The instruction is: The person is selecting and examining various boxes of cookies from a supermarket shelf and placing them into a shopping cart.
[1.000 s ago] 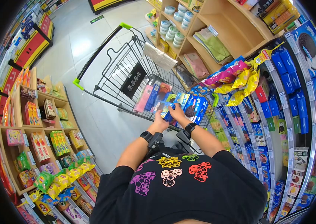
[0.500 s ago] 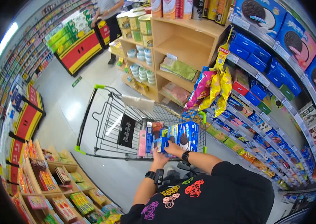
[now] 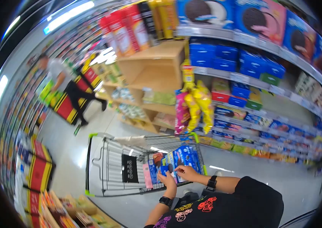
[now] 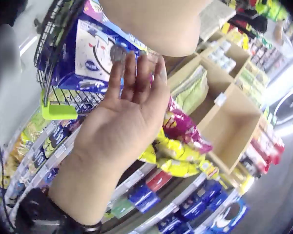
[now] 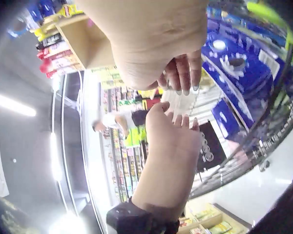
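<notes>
My left hand (image 3: 167,180) is over the near side of the shopping cart (image 3: 107,193), palm up with relaxed fingers and nothing in them. Beside it, my right hand (image 3: 187,173) reaches across with loosely bent fingers, also holding nothing. In the right wrist view the left hand (image 5: 173,144) shows its bare palm. The left wrist view shows the right hand's (image 4: 119,117) bare palm. Beneath the hands, a large blue cookie box (image 3: 188,157) stands in the cart. Near the left fingertips are a smaller blue pack (image 3: 164,168) and a pink pack (image 3: 147,175).
Shelves of blue cookie boxes (image 3: 221,57) line the right. Yellow and pink snack bags (image 3: 195,108) hang at the shelf end, by a wooden shelf unit (image 3: 151,78). A person (image 3: 68,85) walks at the far left. A low snack rack (image 3: 73,212) stands at lower left.
Both hands held a small blue pack earlier; now they are apart from it and from each other. My view has swung up and toward the shelves, and a walking person has come fully into sight.
</notes>
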{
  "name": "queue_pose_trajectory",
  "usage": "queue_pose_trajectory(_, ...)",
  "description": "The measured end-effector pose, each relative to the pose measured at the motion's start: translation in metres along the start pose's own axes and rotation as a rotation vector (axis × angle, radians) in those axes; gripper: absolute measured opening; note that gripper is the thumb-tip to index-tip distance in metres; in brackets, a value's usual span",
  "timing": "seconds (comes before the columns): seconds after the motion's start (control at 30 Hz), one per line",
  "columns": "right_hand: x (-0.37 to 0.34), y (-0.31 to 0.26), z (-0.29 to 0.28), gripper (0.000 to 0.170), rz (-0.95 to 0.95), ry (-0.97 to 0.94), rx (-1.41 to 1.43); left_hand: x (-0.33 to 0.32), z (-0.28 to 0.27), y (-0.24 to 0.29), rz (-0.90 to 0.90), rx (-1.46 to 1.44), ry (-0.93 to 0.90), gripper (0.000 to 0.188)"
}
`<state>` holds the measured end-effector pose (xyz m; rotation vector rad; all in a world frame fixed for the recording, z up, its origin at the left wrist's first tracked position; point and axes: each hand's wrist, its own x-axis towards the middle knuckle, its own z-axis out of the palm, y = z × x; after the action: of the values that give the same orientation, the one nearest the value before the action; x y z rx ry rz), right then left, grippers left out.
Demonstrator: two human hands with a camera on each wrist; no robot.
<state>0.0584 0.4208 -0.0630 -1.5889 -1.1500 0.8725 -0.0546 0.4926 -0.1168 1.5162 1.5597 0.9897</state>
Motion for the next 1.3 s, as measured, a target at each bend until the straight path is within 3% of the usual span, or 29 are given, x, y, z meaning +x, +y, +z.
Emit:
queue_pose_trajectory(0.1, -0.009, -0.016, -0.068, 0.017, 0.009, 0.246, -0.011, -0.011, 0.017, 0.072, 0.311, -0.054, -0.092, 0.053)
queue_pose_trajectory(0.17, -0.008, 0.01, -0.113, 0.017, 0.032, 0.455, 0.146, -0.015, 0.036, 0.106, 0.478, -0.009, -0.139, 0.055)
queue_pose_trajectory(0.3, -0.021, 0.039, -0.226, 0.014, -0.125, 0.975, 0.53, -0.04, 0.092, 0.165, 0.452, -0.19, -0.327, 0.053)
queue_pose_trajectory(0.37, -0.034, 0.016, -0.283, 0.013, -0.014, 1.185, 0.641, -0.055, 0.128, 0.187, 0.284, -0.399, -0.547, 0.048)
queue_pose_trajectory(0.4, -0.041, 0.015, -0.308, 0.02, 0.009, 1.204, 0.686, -0.063, 0.147, 0.197, 0.191, -0.502, -0.652, 0.046)
queue_pose_trajectory(0.5, -0.058, -0.012, -0.369, 0.041, 0.192, 1.17, 0.852, -0.071, 0.204, 0.216, -0.603, -0.864, -1.161, 0.043)
queue_pose_trajectory(0.57, -0.063, -0.002, -0.402, 0.065, 0.302, 1.032, 0.94, -0.093, 0.225, 0.256, -0.982, -0.889, -1.233, 0.047)
queue_pose_trajectory(0.6, -0.064, -0.001, -0.414, 0.065, 0.291, 0.984, 0.972, -0.101, 0.233, 0.269, -1.169, -0.897, -1.257, 0.048)
queue_pose_trajectory(0.67, -0.06, 0.0, -0.433, 0.066, 0.262, 0.885, 1.045, -0.113, 0.256, 0.276, -1.122, -0.867, -1.32, 0.051)
queue_pose_trajectory(0.8, -0.051, 0.013, -0.457, 0.049, 0.287, 0.768, 1.101, -0.136, 0.276, 0.312, -0.966, -0.812, -1.384, 0.044)
queue_pose_trajectory(1.0, -0.044, 0.018, -0.473, 0.035, 0.325, 0.664, 1.043, -0.145, 0.31, 0.329, -0.87, -0.746, -1.341, 0.039)
queue_pose_trajectory(1.1, -0.046, 0.013, -0.477, 0.033, 0.346, 0.665, 1.042, -0.152, 0.317, 0.344, -0.82, -0.771, -1.353, 0.041)
queue_pose_trajectory(1.3, -0.053, 0.009, -0.475, 0.034, 0.302, 0.732, 0.992, -0.155, 0.325, 0.348, -0.903, -0.879, -1.329, 0.044)
